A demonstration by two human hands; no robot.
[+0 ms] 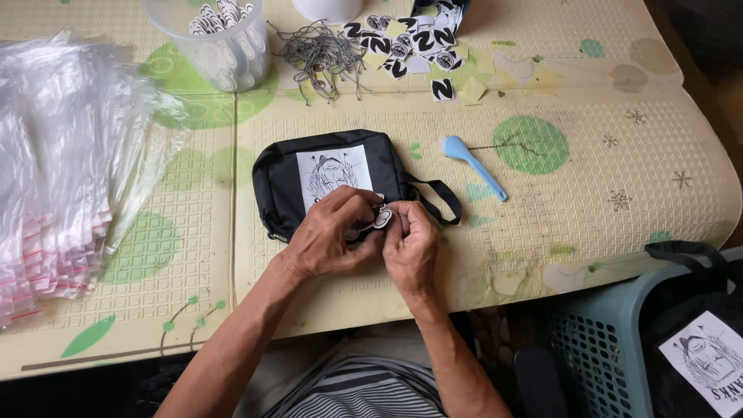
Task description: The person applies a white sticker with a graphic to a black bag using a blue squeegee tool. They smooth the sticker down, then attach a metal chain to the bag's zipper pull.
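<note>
Far left on the desk [542,224], a stack of clear plastic bags [62,170] lies untouched, and behind it a clear tub [220,42] holds more black-and-white tags. At centre lies a black pouch [286,174] with a white printed patch on its front, flat and facing up. My left hand [329,236] rests on the pouch's lower edge, fingers curled narrow around a small black-and-white tag [381,218]; my right hand [412,248] meets it from the other side, fingertips pinched on the same tag, so both hands touch just at the pouch's right lower corner, beside the strap [437,197]. I judge the tag is only part-way fixed to the pouch; bagging has not begun. Behind, a tangle of grey strings [321,54] and a scatter of loose tags [418,42] remain. To the right lies a light blue brush [472,164], then a basket [604,348] with another black pouch inside.
</note>
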